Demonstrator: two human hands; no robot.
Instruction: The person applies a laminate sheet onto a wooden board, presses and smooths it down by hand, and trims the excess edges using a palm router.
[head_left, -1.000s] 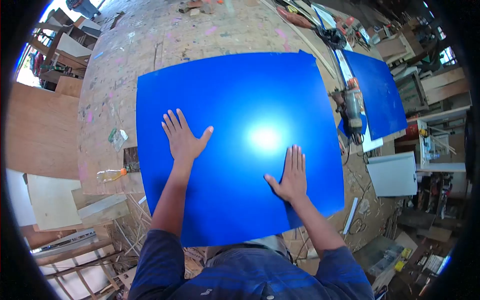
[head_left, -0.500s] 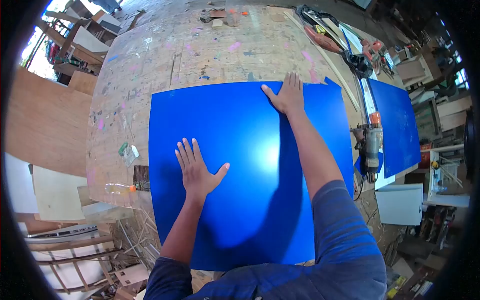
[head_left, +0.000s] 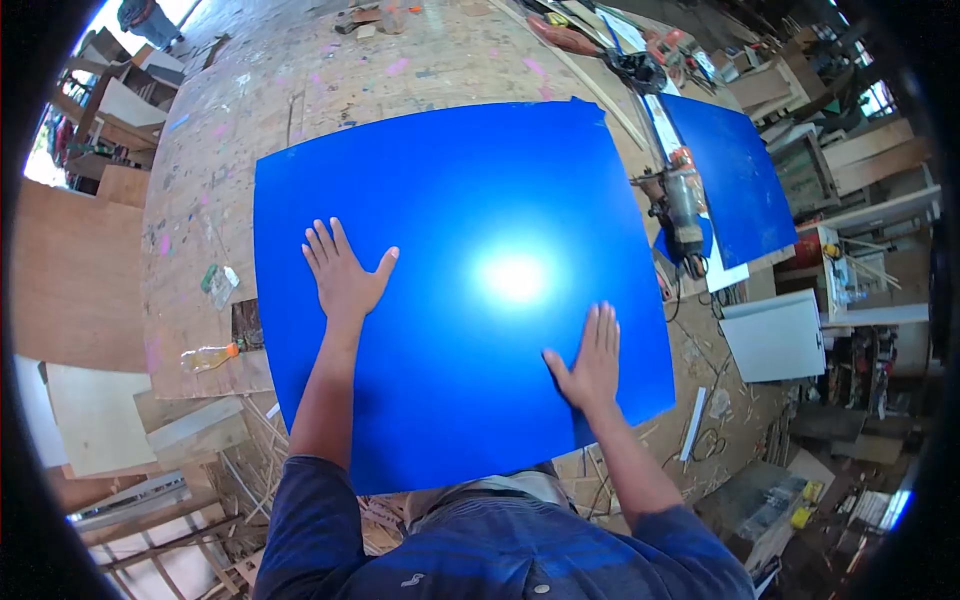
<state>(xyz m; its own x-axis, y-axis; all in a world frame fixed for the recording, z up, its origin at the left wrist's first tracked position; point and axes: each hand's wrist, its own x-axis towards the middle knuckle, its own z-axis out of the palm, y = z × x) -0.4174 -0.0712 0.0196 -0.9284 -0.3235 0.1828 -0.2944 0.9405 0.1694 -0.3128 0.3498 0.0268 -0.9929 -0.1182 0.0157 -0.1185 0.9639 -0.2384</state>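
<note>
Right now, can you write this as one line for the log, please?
left hand: palm down on blue sheet; right hand: palm down on same sheet; power tool: right of sheet; bottle: left of sheet

A round white glare burns out part of the blue sheet (head_left: pixel 445 345), right of centre, and dark shadow falls beneath the right hand (head_left: pixel 592 370). White daylight overexposes the openings past the bench (head_left: pixel 225 140)'s far left corner; beyond its right edge, light dims. Fisheye distortion bows straight lines, and blackness rings the view.
</note>
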